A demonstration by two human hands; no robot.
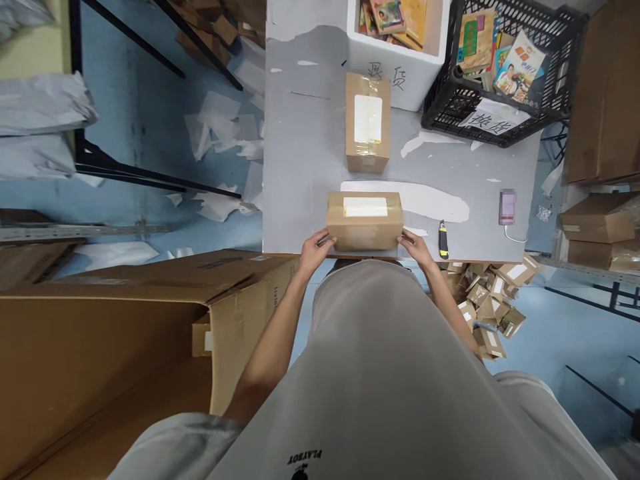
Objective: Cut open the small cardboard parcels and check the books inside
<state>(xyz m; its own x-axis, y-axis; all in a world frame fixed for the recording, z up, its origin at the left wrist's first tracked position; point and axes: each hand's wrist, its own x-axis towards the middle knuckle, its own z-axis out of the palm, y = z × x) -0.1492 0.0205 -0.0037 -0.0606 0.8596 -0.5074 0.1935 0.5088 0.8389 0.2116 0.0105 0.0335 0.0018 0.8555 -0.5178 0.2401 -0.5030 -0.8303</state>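
Note:
A taped cardboard box (366, 231) with a white label on top sits at the near edge of the grey table. My left hand (317, 249) grips its left end, fingers at the lower corner. At the opposite end, my right hand (415, 244) holds the right lower corner. Just beyond stands a second cardboard box (368, 157), upright in the view, with a white label and clear tape. To the right of my right hand lies a box cutter (443, 240) with a black and yellow-green handle.
A white foam bin (395, 77) and a black plastic crate (505, 130), both holding books, stand at the table's back. A phone (507, 207) with a cable lies right. A large open carton (240, 320) is at my left; small boxes (493, 300) pile on the floor right.

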